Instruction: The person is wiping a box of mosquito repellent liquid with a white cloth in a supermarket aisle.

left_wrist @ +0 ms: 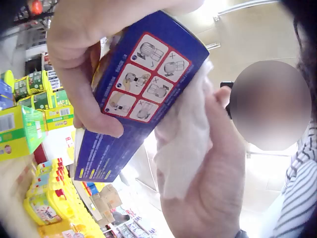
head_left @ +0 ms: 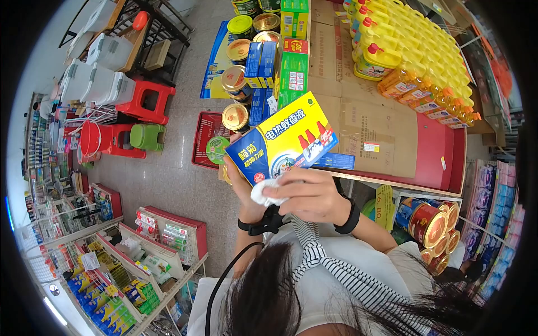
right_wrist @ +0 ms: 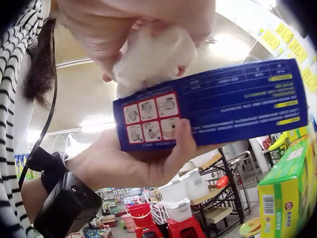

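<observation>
A blue and yellow box [head_left: 286, 137] is held up in front of the chest, its printed face toward the head view. The left hand [head_left: 246, 187] grips it from below and behind; in the left wrist view the fingers of the left hand [left_wrist: 81, 64] curl over its blue side [left_wrist: 143, 84]. Bunched in the right hand [head_left: 314, 196] is a white cloth [head_left: 268, 192], at the box's lower edge. The right wrist view shows the right hand [right_wrist: 143, 25] pinching the cloth [right_wrist: 153, 57] against the box's edge.
Cans [head_left: 234, 116] and green boxes [head_left: 292, 70] stand beyond the held box. A red basket [head_left: 208, 126] is on the left, yellow bottles [head_left: 375, 60] fill the upper right, and red stools [head_left: 147, 101] stand across the aisle.
</observation>
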`<state>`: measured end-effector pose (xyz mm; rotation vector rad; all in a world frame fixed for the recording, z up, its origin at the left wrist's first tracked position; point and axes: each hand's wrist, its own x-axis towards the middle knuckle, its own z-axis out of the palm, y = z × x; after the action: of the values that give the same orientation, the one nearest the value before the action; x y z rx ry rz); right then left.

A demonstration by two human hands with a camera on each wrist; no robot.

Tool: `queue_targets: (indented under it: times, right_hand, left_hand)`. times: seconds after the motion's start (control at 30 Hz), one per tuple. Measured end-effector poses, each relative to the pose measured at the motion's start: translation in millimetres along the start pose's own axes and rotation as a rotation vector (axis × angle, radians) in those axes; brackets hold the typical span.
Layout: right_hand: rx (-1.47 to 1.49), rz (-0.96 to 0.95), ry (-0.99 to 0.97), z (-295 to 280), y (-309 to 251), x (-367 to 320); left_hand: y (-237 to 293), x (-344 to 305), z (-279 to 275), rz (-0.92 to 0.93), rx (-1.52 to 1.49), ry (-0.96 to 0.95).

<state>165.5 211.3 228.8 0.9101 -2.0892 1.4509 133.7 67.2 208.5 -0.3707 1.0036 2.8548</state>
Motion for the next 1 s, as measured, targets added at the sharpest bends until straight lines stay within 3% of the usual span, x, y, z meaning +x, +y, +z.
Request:
queue_targets:
  times: [0.17,0.37,0.53,0.63,0.9,1.0]
  right_hand:
    - [0.077,0.004,-0.138,-20,9,-6]
    - [-0.155,0.080,0.049,-17,18,4]
    - [0.082,-0.017,-0.098,-10,0,1]
    - [0.021,0.044,-0.102,-24,9,-6]
    - [-0.189,0.134,0.119,-16,8,17]
    - [-0.065,0.088,0.039,-15,3,10]
  left_hand:
    - [2,-7,4,0.016,0.077,0.009]
    - [-8,-8,-2,0.005,0.026,-0.076]
    - [-6,-7,1,0.037,0.059,-0.121]
    - [-5,-8,-1,0.033,0.046,-0.130]
    - [-14,-16,7,0.035,0.108,-0.230]
    - [-13,-14,5,0.064,0.238,-0.207]
